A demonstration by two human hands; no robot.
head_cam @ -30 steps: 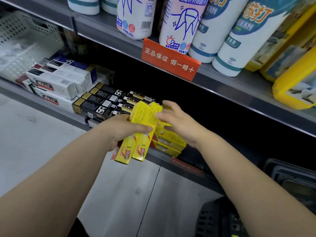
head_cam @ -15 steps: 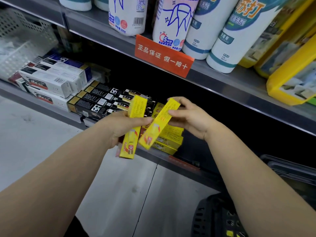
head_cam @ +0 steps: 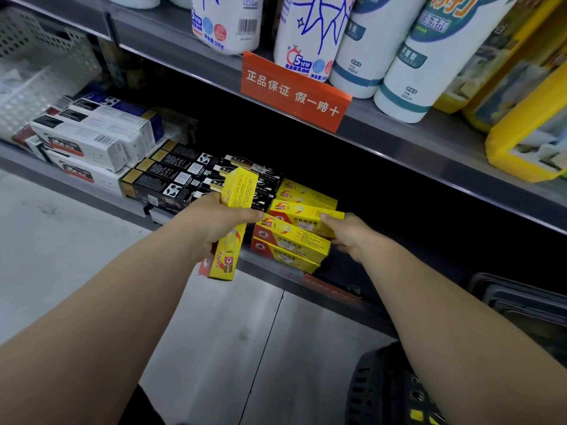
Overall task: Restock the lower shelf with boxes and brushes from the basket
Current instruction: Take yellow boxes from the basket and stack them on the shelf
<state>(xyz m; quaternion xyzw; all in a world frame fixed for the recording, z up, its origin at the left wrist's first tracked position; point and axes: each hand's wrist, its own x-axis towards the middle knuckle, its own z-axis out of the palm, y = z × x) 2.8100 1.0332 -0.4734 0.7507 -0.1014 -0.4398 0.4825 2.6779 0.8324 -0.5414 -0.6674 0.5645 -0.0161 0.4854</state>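
Yellow boxes (head_cam: 291,250) lie stacked on the lower shelf (head_cam: 264,267), my right hand (head_cam: 352,237) pinching the top box (head_cam: 300,216) by its end, my left hand (head_cam: 214,223) gripping a spare box (head_cam: 238,191) not yet shelved, and the basket (head_cam: 377,391) below hides whatever boxes or brushes remain.

Lower shelf (head_cam: 270,275) is carrying three groups side by side. White boxes (head_cam: 92,139) are sitting stacked at the left, black boxes (head_cam: 171,179) are lying flat in rows at the middle, and yellow boxes (head_cam: 291,243) are lying piled just beside them at the front edge. Upper shelf (head_cam: 399,142) is holding white bottles (head_cam: 414,56) upright, an orange sign (head_cam: 294,90) at its front edge, and yellow packs (head_cam: 527,118) far right. Grey floor (head_cam: 230,332) is bearing a dark basket (head_cam: 383,388), lower right.
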